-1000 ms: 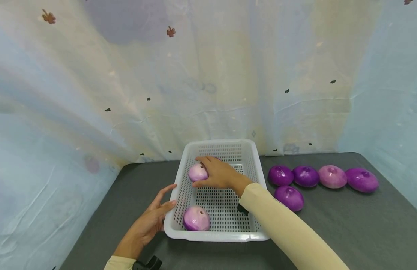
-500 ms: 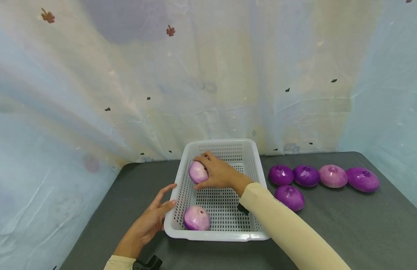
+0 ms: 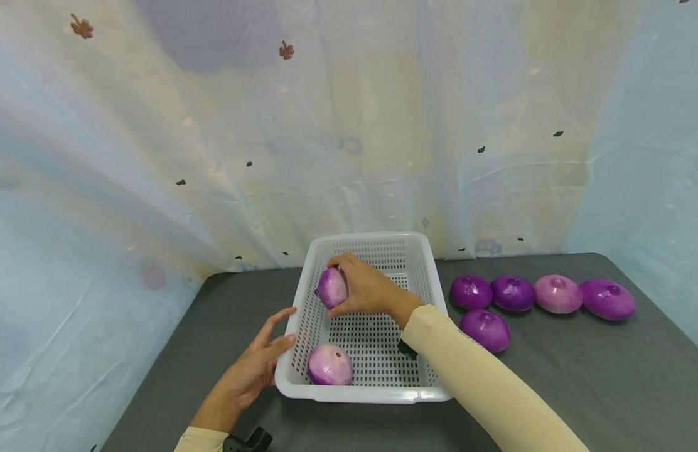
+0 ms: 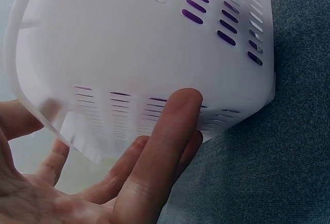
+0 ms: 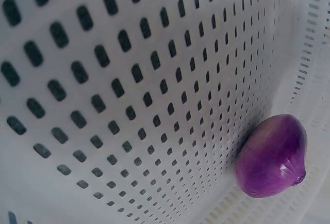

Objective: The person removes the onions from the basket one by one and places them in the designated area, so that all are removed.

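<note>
In the head view, a white slotted plastic basket [image 3: 371,395] stands before me. My right hand [image 3: 366,289] reaches inside and grips a pink-and-purple onion [image 3: 331,289] near the left wall, its fingers and thumb around the onion's right side. Another onion [image 3: 329,365] lies in the front left corner, pale root end up. My left hand [image 3: 247,376] holds the basket's left rim. Its finger [image 4: 172,136] lies along the outer wall in the left wrist view. A purple onion [image 5: 273,157] rests on the basket floor in the right wrist view, where the right hand is hidden.
Right of the basket, several purple and pink onions [image 3: 513,294] form a row on the dark grey tabletop [image 3: 597,383], with one purple onion [image 3: 484,331] in front. A patterned cloth [image 3: 371,125] hangs behind the table.
My right hand has closed around the onion and turned it, so its purple side now faces up and left. The left hand and the basket stay put.
</note>
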`<state>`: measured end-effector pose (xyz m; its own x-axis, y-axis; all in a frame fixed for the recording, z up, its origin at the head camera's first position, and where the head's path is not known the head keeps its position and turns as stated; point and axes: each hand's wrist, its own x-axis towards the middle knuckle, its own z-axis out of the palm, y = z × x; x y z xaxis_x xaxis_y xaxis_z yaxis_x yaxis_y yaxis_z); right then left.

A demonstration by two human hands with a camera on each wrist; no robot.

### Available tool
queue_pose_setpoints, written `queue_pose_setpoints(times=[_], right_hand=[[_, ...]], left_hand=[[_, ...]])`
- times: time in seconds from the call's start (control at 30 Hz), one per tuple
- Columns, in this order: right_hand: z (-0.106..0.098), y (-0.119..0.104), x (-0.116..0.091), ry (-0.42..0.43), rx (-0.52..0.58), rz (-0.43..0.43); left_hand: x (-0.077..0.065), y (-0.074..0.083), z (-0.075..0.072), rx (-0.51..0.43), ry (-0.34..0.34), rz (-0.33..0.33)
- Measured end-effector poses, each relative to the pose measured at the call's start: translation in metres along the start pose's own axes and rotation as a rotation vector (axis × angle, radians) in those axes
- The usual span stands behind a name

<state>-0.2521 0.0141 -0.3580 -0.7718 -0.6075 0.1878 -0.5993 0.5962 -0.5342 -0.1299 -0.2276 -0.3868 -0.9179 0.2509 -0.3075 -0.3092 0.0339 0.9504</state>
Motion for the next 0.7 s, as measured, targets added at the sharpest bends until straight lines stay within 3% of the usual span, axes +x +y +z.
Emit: queue_pose_setpoints(times=[0.3,0.7], right_hand=[[-0.0003,0.0013,-0.0004,-0.006,-0.014,-0.02],[-0.0003,0.0043,0.0042,0.069,-0.057,-0.1]], left_hand=[[0.0003,0.0007,0.0004,-0.002,-0.011,0.001],[-0.0003,0.0014,-0.0002,-0.004,0.0,-0.004]])
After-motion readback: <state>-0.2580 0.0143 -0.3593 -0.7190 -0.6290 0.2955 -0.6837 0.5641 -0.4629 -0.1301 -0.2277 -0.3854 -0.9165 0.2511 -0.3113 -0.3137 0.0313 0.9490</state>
